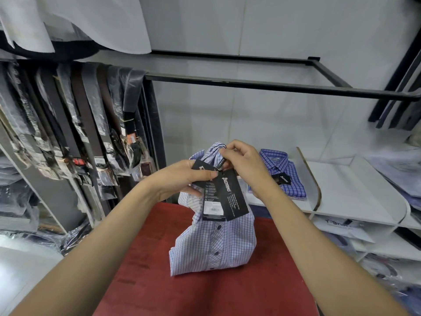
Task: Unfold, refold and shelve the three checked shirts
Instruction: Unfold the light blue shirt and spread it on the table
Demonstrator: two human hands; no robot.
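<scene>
A folded pale lilac checked shirt with dark buttons stands tilted on the red table, lifted at its collar end. My left hand grips the shirt's upper part together with a black tag. My right hand pinches the string and small label at the collar, above the large black hang tag that dangles over the shirt front. A second, darker blue checked shirt lies folded on the white shelf to the right, with its own black tag.
Belts in plastic sleeves hang on a rack at the left. A black metal rail frame crosses above the table. White shelves at the right hold packaged garments. Bagged clothes lie on the left floor side.
</scene>
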